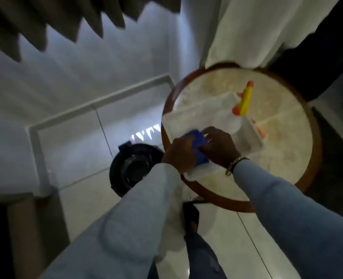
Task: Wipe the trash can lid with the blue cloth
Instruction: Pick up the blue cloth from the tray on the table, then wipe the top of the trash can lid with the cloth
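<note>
Curtain, upper left: a dark curtain (45,19) hangs with a zigzag lower edge across the top left, blurred by camera motion.
Wall: a pale wall (76,77) runs below the curtain, ending in a light skirting board (98,101) that turns a corner at the left.
Floor: large pale glossy tiles (82,146) with thin dark joints; a patch of bright light with pointed shapes lies on the tiles just above the trash can.
Trash can: a round black trash can (134,168) stands on the floor just left of the table; its top faces the camera, partly covered by the left sleeve. Whether the lid is open or closed cannot be told.
Left hand: the left hand (179,155), in a pale sleeve, has its fingers curled onto the blue cloth.
Blue cloth: the blue cloth (197,147) is bunched between the two hands, over the near left end of the tray.
Right hand: the right hand (218,147), with a bracelet (235,164) at the wrist, has its fingers closed on the cloth from the other side.
Tray: a clear plastic tray (253,137) lies slantwise on the table.
Spray bottle: a bottle with a yellow and orange trigger head (244,101) stands in the tray's far end.
Table: a round table (287,137) with a mottled cream top and a reddish-brown wooden rim.
Upper right: a white cloth (257,27) hangs behind the table, with a dark shape beside it.
Below: the person's leg in blue trousers (202,256) and a dark shoe (190,216) on the tiles.
</note>
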### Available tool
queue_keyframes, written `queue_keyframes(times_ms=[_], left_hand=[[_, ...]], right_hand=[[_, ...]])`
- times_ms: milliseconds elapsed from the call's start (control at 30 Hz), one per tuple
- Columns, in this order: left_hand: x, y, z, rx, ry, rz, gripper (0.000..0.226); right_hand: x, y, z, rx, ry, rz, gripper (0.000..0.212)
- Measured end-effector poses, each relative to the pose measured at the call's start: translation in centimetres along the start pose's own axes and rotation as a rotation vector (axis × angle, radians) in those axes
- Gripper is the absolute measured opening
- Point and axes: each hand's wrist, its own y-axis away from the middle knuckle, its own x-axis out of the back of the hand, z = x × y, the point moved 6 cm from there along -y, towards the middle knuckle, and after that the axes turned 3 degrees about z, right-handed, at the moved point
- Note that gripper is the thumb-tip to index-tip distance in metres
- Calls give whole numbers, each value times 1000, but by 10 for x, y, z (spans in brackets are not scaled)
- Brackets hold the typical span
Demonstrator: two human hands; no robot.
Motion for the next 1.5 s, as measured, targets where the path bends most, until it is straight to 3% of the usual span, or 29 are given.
queue_keyframes(times_ms=[100,200,267,333,433,533,700,767,867,900,967,1033,1167,1333,1500], left_hand=[[-37,-23,-23,61,-139,-69,50],[-55,-51,-33,16,-296,-49,59],[-62,-69,-31,-22,-511,-14,63],[-63,-83,-28,47,-580,42,56],[-60,-91,-28,108,-491,53,36],[-42,-81,-23,24,-253,41,9],[19,-30,-12,-99,261,51,27],[40,-10,-20,-142,401,-16,33],[59,15,-56,-167,492,-119,32],[64,21,-71,-180,489,-120,31],[76,28,-108,-186,493,-28,31],[82,33,-156,-145,480,139,32],[62,47,-266,79,352,440,57],[-5,38,-360,147,-96,143,130],[-30,13,-394,87,-343,37,148]], right_hand=[[-32,-13,48,-169,-28,-36,63],[-58,-21,69,-178,-54,18,64],[-65,-28,70,-175,-77,80,51],[-67,-35,70,-194,-60,109,35],[-64,-38,66,-213,-57,84,29],[-48,-32,53,-179,-99,18,30],[-10,-7,13,7,-335,-13,35],[-5,5,-18,117,-490,-31,51],[-21,17,-61,283,-496,-76,88],[-33,19,-72,304,-499,-123,87],[-69,22,-90,274,-560,-210,64],[-109,22,-103,282,-494,-149,46],[-193,-7,-106,244,-381,-19,27],[-274,-60,-90,332,-224,225,33],[-353,-71,-67,534,200,24,57]])
